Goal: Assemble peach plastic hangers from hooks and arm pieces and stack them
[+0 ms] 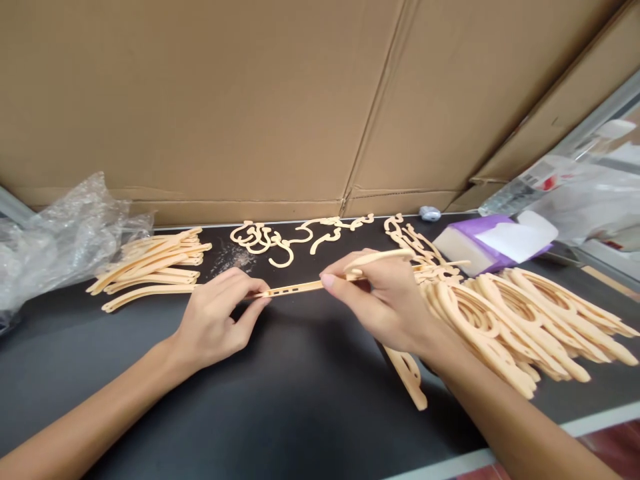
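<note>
- Fingers of the left hand (217, 323) pinch the left end of a slotted hanger piece (303, 288).
- Fingers of the right hand (387, 300) grip it farther right, with a curved hook (383, 257) at the knuckles.
- Hanger piece spans the gap between both hands, over the black table (295, 407).
- Loose hooks (259, 236) lie beyond.
- Curved strips (160, 258) lie left, beside clear plastic (70, 227).
- Stacked hangers (493, 323) lie right, near a tissue pack (457, 241).

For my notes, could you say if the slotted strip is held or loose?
Held: left hand pinching one end of the slotted strip, right hand farther along.
</note>
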`<action>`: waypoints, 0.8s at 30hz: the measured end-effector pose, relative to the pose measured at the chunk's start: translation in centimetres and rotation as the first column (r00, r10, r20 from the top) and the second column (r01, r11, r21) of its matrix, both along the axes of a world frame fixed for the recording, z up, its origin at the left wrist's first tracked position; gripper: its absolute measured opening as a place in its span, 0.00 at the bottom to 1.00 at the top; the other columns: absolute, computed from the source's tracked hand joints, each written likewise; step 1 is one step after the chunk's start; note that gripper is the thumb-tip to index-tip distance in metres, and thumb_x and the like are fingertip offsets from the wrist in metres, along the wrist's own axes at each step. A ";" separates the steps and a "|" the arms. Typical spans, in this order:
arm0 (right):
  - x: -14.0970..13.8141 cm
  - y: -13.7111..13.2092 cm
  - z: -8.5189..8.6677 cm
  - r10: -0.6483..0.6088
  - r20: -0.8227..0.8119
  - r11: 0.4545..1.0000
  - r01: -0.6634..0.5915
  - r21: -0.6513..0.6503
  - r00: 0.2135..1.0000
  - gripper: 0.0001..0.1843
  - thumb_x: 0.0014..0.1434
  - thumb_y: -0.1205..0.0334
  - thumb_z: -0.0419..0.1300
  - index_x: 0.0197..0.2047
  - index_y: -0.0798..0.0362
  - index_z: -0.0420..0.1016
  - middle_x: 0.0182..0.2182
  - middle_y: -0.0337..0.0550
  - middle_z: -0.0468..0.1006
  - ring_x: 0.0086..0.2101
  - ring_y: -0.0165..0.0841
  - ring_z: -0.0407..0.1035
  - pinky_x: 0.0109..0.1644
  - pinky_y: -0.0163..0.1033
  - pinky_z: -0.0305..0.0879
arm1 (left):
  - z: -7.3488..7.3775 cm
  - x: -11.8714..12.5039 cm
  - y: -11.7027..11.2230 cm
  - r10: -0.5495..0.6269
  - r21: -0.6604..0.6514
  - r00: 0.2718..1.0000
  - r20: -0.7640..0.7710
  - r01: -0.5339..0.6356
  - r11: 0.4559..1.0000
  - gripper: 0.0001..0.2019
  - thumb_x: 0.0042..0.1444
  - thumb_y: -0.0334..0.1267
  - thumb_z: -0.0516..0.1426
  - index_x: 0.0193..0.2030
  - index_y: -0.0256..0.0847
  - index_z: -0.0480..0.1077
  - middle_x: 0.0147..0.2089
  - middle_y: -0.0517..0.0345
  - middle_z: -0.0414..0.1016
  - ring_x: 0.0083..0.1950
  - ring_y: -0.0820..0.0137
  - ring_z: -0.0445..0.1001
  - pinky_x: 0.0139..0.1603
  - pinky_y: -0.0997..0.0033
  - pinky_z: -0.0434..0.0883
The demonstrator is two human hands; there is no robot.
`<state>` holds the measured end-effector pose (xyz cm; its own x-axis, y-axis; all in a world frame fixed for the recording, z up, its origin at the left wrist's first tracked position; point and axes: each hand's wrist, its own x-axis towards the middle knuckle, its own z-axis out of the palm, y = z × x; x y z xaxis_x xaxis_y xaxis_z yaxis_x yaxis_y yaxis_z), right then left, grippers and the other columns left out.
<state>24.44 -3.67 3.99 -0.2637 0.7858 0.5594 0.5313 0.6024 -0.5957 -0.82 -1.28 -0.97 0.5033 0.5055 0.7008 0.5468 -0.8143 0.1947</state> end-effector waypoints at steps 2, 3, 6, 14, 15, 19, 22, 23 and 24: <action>-0.1 0.0 -0.2 0.012 -0.006 1.000 -0.012 0.026 1.000 0.11 0.63 0.64 0.59 0.28 0.49 0.75 0.32 0.40 0.85 0.32 0.34 0.77 0.40 0.41 0.67 | -0.2 -0.2 0.0 0.024 -0.014 1.000 -0.011 -0.025 1.000 0.02 0.64 0.28 0.58 0.41 0.38 0.71 0.35 0.56 0.77 0.35 0.71 0.73 0.38 0.72 0.71; -0.2 0.1 -0.4 0.015 -0.014 0.999 -0.015 0.030 1.000 0.12 0.64 0.64 0.59 0.28 0.49 0.75 0.32 0.40 0.85 0.32 0.34 0.77 0.41 0.41 0.67 | -0.3 -0.2 0.0 0.039 -0.019 0.999 -0.008 -0.040 0.999 0.02 0.64 0.28 0.58 0.41 0.38 0.70 0.35 0.56 0.76 0.35 0.72 0.73 0.38 0.72 0.71; -0.5 0.1 -0.8 0.029 -0.051 0.999 -0.027 0.041 0.998 0.14 0.65 0.65 0.58 0.26 0.50 0.74 0.30 0.41 0.84 0.31 0.33 0.76 0.38 0.39 0.67 | -0.5 -0.3 -0.1 0.068 -0.036 0.998 0.009 -0.067 0.997 0.03 0.63 0.30 0.60 0.41 0.38 0.69 0.35 0.58 0.74 0.34 0.72 0.72 0.37 0.72 0.70; -0.9 0.4 -1.3 -0.031 -0.020 0.993 0.033 0.118 0.999 0.08 0.64 0.66 0.59 0.34 0.50 0.78 0.37 0.43 0.86 0.34 0.35 0.77 0.47 0.43 0.69 | -0.1 -0.3 0.2 0.097 0.104 0.995 -0.016 -0.095 0.990 0.08 0.60 0.28 0.61 0.43 0.40 0.68 0.39 0.54 0.77 0.40 0.65 0.74 0.43 0.64 0.72; -0.8 0.5 -1.3 -0.039 -0.016 0.993 0.041 0.109 0.999 0.08 0.64 0.65 0.59 0.34 0.49 0.78 0.38 0.43 0.86 0.36 0.37 0.78 0.49 0.44 0.68 | 0.0 -0.2 0.1 0.115 0.168 0.993 -0.031 -0.108 0.980 0.10 0.59 0.28 0.62 0.45 0.40 0.69 0.42 0.51 0.78 0.43 0.62 0.75 0.47 0.59 0.72; -0.5 0.7 -1.2 -0.042 -0.023 0.994 0.044 0.104 0.999 0.08 0.65 0.64 0.59 0.34 0.49 0.77 0.38 0.42 0.86 0.41 0.39 0.78 0.52 0.47 0.66 | 0.3 0.6 -1.3 0.166 0.368 0.983 -0.074 -0.128 0.921 0.16 0.55 0.28 0.64 0.50 0.42 0.70 0.49 0.47 0.79 0.47 0.57 0.74 0.51 0.53 0.71; -0.3 0.6 -0.8 -0.050 -0.049 0.996 0.054 0.076 0.998 0.10 0.66 0.64 0.57 0.33 0.49 0.77 0.37 0.41 0.85 0.39 0.38 0.78 0.51 0.46 0.66 | 0.2 1.6 -2.4 -0.005 0.249 0.990 -0.139 0.040 0.968 0.13 0.57 0.25 0.61 0.47 0.41 0.71 0.43 0.51 0.80 0.43 0.62 0.75 0.45 0.60 0.70; -0.3 0.6 -0.6 -0.050 -0.053 0.996 0.054 0.068 0.997 0.10 0.66 0.64 0.57 0.33 0.49 0.77 0.37 0.41 0.85 0.39 0.38 0.78 0.51 0.46 0.66 | 0.2 1.9 -2.6 -0.062 0.146 0.991 -0.119 0.079 0.986 0.10 0.58 0.26 0.60 0.46 0.41 0.71 0.41 0.52 0.81 0.40 0.64 0.74 0.42 0.62 0.70; -0.3 0.5 -0.5 -0.043 -0.052 0.997 0.046 0.062 0.998 0.10 0.65 0.64 0.57 0.33 0.49 0.77 0.37 0.41 0.85 0.39 0.38 0.77 0.51 0.47 0.66 | 0.3 2.1 -2.7 -0.095 0.002 0.994 -0.057 0.095 0.995 0.07 0.60 0.27 0.59 0.44 0.40 0.72 0.38 0.53 0.80 0.38 0.66 0.74 0.40 0.64 0.70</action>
